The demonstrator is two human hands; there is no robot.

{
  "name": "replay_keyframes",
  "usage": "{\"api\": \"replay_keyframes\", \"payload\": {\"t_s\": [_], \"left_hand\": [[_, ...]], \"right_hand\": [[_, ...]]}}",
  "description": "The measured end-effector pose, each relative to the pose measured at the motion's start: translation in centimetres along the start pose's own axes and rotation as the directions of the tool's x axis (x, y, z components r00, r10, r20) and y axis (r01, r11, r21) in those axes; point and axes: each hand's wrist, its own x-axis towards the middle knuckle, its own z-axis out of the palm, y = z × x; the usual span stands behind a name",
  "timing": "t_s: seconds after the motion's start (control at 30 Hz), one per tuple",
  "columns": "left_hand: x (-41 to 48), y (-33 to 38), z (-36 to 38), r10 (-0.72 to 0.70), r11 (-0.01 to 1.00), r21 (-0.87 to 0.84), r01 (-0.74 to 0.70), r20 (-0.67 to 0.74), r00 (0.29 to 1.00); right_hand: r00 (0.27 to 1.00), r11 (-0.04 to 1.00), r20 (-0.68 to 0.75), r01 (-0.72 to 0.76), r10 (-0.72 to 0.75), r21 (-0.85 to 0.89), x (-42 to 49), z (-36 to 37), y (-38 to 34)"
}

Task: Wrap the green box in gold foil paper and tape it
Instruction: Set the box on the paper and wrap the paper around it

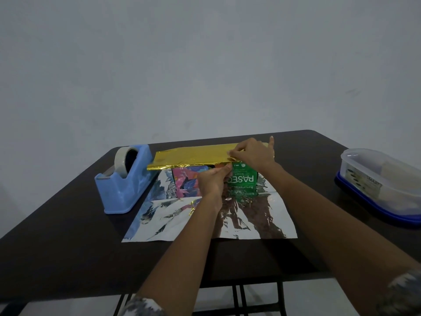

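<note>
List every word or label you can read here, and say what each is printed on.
"PASEO", upside down, last letter part-hidden by the left hand: green box.
"Smart", upside down: same box.
"SMART": label inside the plastic container.
Other small print: too blurred to read.

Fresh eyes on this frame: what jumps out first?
The gold foil is folded over the top of the green box at the middle of the table, its silver underside spread toward the camera. The right hand pinches the foil's front edge, and the left hand is against the box's front just below. A blue tape dispenser stands to the left.
</note>
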Motion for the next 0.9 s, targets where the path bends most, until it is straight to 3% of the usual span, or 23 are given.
{"api": "replay_keyframes", "payload": {"t_s": [0.5, 0.7, 0.9], "left_hand": [[0.4, -0.51, -0.13, 0.046, 0.999, 0.016, -0.046, -0.004, 0.999], [0.9, -0.32, 0.18, 0.089, 0.979, 0.193, -0.068, -0.101, 0.991], [0.82, 0.04, -0.09, 0.105, 0.938, 0.339, -0.078, -0.06, 0.993]], "right_hand": [[1.0, 0.998, -0.009, -0.002, 0.002, 0.067, -0.31, 0.5, -0.05], [1.0, 0.998, -0.008, 0.002, -0.002, 0.058, -0.26, 0.58, 0.11], [1.0, 0.997, 0.008, 0.018, -0.018, 0.069, -0.23, 0.77, 0.33]]}}
